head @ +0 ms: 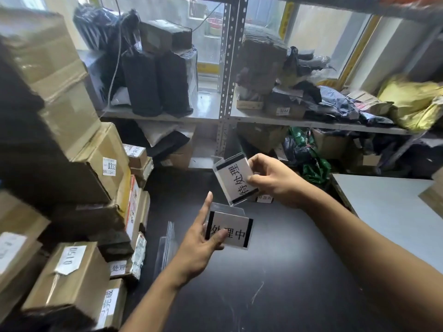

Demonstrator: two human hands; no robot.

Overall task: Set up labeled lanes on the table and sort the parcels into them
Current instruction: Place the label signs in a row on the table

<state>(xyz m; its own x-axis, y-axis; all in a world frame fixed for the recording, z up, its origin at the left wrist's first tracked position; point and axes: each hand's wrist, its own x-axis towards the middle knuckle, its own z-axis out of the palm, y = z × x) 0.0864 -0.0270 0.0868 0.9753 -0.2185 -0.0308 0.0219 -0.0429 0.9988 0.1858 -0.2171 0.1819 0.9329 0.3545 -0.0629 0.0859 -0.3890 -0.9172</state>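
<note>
Behind the tabletop: metal shelf (pixel 225 97), two tiers, holding black bags (pixel 155 85), wrapped parcels, yellow bags (pixel 412 101).
Left side: boxes (pixel 79 149), cardboard, stacked high, several with numbered white tags; stack stands at the tabletop's left edge.
Centre: tabletop (pixel 275 271), dark, scuffed.
Right: pale table (pixel 388 207), beside the tabletop.
Left hand (pixel 203 238): pinches the 处理中 sign (pixel 233 230) at its left end, thumb across the front, other fingers behind, index finger straight up along the edge. Sign faces the camera, level, over the middle of the tabletop.
Right hand (pixel 275 180): fingers curled, pinching the right edge of the 待处理 sign (pixel 233 180). Sign tilted, raised just above and behind the other, the two close together.
Clear holders (pixel 166 245): unlabelled, on edge on the tabletop between the left hand and the boxes.
</note>
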